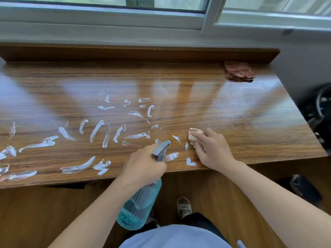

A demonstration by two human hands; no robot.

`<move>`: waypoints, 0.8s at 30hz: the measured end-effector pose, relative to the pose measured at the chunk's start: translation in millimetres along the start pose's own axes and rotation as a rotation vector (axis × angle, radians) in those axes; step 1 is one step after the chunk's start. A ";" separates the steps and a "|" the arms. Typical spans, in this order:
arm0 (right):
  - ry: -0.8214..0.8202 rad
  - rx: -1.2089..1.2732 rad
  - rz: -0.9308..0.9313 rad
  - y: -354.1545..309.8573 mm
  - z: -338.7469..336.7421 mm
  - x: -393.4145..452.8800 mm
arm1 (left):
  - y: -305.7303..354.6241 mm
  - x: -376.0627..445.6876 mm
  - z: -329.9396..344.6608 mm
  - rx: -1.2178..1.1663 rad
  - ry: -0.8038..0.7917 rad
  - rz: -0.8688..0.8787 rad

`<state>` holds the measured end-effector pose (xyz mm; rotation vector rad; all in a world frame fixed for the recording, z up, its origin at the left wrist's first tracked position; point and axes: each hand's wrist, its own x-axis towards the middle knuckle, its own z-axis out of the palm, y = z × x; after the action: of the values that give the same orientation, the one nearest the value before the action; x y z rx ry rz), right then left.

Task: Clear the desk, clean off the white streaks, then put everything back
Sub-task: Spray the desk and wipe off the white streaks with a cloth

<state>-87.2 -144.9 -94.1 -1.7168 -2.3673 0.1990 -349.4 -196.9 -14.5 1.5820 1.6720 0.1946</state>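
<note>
Several white streaks (pixel 97 130) mark the left and middle of the wooden desk (pixel 223 108). My left hand (pixel 145 163) grips the neck of a teal spray bottle (pixel 139 204) at the desk's front edge; its grey nozzle (pixel 162 148) points out over the streaks. My right hand (pixel 211 149) holds a small pale cloth (pixel 194 135) against the desk top, just right of the nearest streaks. Most of that cloth is hidden under my fingers.
A crumpled reddish-brown cloth (pixel 239 71) lies at the desk's back right, against the raised wooden ledge (pixel 139 53) below the window. Dark objects (pixel 320 111) stand off the desk's right edge. My foot in a slipper (pixel 183 206) is on the wooden floor below.
</note>
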 end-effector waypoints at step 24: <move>-0.202 0.118 -0.275 -22.0 -5.8 28.1 | 16.6 -50.7 28.9 -0.075 0.118 -0.066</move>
<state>-114.4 -125.2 -80.9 -1.3574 -2.6435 0.4752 -324.1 -250.4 -1.3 1.4820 1.7836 0.3183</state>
